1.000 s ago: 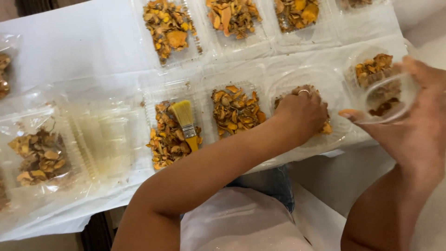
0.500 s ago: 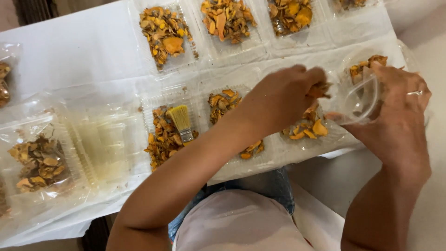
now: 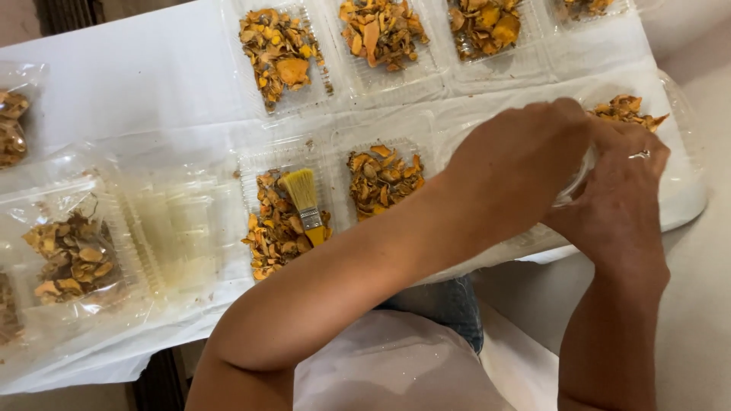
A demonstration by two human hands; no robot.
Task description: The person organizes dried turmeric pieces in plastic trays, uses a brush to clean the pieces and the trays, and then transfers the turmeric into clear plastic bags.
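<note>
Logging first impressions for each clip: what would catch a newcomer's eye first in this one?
First, the two hands meeting at the right edge of the table: the left hand reaches across and covers a small clear cup that the right hand has in its grip. Next, the clear trays of orange mushroom pieces set in rows on the white table cover. A yellow-bristled brush lies on one tray left of centre.

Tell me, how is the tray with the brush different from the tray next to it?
The brush tray has a yellow-bristled brush lying on its mushrooms; the next tray has none. The brush tray's orange pieces fill it down to the near edge, while the next tray's pile looks smaller and sits near the top. The left arm crosses just below the next tray, and the brush tray is clear of it. Both are clear plastic, open, on the white table.
</note>
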